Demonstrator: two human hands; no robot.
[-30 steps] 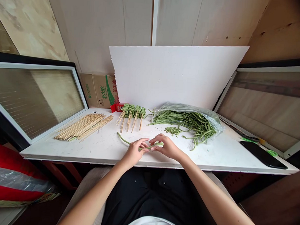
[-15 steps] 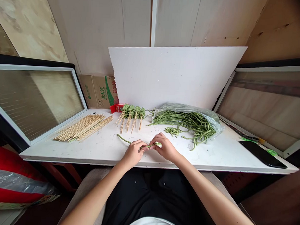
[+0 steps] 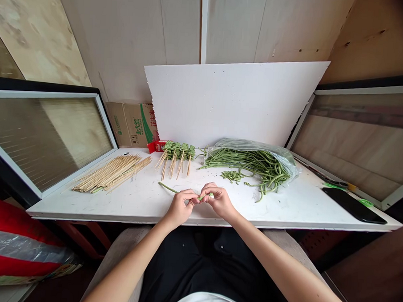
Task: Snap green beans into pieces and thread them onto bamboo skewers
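My left hand point(image 3: 182, 206) is closed on a long green bean point(image 3: 168, 188), whose free end sticks out to the left above the white tabletop. Fingertip to fingertip with it, my right hand point(image 3: 218, 201) pinches the same bean near its other end. A short green bit shows past the right fingers, and the fingers hide most of what lies between the hands. Beyond them rest skewered bean bundles point(image 3: 179, 151) with their sticks pointing toward me. To the right of these, a clear plastic bag point(image 3: 255, 146) spills loose long beans point(image 3: 244, 159).
Bare bamboo skewers point(image 3: 109, 173) lie in a pile at the left. A small heap of bean ends point(image 3: 231, 176) sits before the bag. At the right edge are a black phone point(image 3: 352, 205) and a green ring point(image 3: 365, 202). A cardboard box point(image 3: 132, 125) and white board point(image 3: 237, 103) stand behind.
My right hand has shifted slightly left and down, closer against the left hand. Less of the bean shows beyond the right fingers. The view has tilted a little.
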